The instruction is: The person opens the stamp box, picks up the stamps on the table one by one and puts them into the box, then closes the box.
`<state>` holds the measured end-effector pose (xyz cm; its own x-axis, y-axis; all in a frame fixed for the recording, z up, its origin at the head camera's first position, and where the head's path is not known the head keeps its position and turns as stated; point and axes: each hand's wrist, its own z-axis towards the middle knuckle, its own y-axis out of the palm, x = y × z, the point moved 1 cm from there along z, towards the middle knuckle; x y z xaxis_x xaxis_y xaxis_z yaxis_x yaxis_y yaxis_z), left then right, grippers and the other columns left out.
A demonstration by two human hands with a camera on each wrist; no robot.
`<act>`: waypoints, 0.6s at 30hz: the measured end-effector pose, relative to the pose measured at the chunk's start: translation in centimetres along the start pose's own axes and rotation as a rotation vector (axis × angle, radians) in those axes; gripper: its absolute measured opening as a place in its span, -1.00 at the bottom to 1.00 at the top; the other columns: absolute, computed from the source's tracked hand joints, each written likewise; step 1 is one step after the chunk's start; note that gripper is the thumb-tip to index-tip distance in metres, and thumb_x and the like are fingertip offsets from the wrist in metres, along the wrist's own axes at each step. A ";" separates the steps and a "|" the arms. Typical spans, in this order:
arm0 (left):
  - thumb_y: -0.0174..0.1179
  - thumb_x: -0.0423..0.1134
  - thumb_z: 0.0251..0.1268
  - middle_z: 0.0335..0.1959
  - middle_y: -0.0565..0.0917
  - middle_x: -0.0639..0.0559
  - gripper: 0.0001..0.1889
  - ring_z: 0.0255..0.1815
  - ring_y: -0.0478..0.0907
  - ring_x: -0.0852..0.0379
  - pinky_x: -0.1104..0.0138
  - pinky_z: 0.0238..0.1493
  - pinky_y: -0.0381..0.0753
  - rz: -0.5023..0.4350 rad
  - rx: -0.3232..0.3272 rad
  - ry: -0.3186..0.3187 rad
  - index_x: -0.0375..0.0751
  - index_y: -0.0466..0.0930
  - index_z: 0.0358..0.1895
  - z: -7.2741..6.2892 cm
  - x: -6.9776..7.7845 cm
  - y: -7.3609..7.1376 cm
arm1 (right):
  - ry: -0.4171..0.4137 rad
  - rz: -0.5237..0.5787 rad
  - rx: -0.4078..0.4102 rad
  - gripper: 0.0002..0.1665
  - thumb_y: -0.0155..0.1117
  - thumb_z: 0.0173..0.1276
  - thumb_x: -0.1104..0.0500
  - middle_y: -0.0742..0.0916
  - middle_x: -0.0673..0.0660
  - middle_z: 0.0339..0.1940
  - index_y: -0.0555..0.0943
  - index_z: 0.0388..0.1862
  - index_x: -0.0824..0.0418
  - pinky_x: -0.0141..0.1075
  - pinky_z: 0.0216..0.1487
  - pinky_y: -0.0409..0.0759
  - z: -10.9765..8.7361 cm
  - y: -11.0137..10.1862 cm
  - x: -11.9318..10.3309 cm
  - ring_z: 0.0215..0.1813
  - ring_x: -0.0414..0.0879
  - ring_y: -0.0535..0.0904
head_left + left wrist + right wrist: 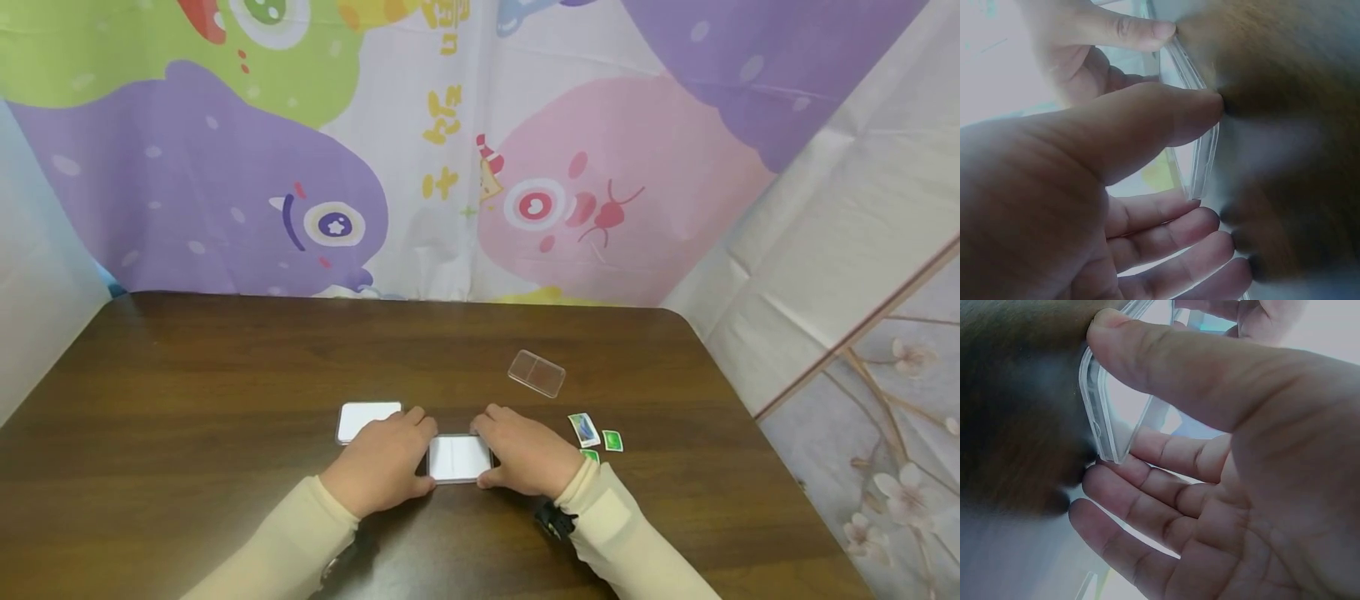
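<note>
A clear, flat rectangular plastic case with a white face lies on the table between the two hands. My left hand grips its left end, thumb on the near long edge and fingers at the far side. At the right end my right hand holds it the same way, its thumb over the near edge. In the right wrist view, the case's rounded corner shows stacked clear layers. Another white-faced case lies beyond the left hand, partly hidden by it.
A transparent plate with a line across it lies farther back on the brown table. Right of the right hand are a small picture piece and a green piece, with another green piece partly covered by the wrist.
</note>
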<state>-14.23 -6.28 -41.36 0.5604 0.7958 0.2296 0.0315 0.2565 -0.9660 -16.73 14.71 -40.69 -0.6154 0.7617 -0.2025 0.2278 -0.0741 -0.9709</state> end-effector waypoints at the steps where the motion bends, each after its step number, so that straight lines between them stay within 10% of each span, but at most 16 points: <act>1: 0.62 -0.05 -0.04 -0.32 0.54 0.01 -0.49 -0.34 0.52 0.05 0.15 -0.35 0.60 -0.001 0.001 0.002 -0.25 0.57 -0.16 0.0 0.0 0.0 | -0.001 0.000 0.000 -0.33 0.66 0.15 0.00 0.61 0.07 -0.07 0.58 0.13 0.25 -0.29 -0.12 0.61 0.0 0.0 0.0 -0.13 -0.15 0.51; 18: 0.55 -0.12 -0.13 -0.28 0.50 0.04 -0.51 -0.27 0.47 0.08 0.17 -0.29 0.56 -0.086 -0.035 0.002 -0.23 0.54 -0.15 0.0 -0.1 0.0 | -0.074 -0.073 -0.002 -0.31 0.69 0.07 -0.07 0.65 0.00 -0.12 0.63 0.11 0.17 -0.28 -0.21 0.59 -0.2 -0.5 -0.4 -0.20 -0.19 0.53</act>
<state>-14.30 -6.32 -41.42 0.5558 0.7705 0.3120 0.1083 0.3050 -0.9462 -16.45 14.53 -40.13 -0.6842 0.7158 -0.1401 0.1814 -0.0190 -0.9832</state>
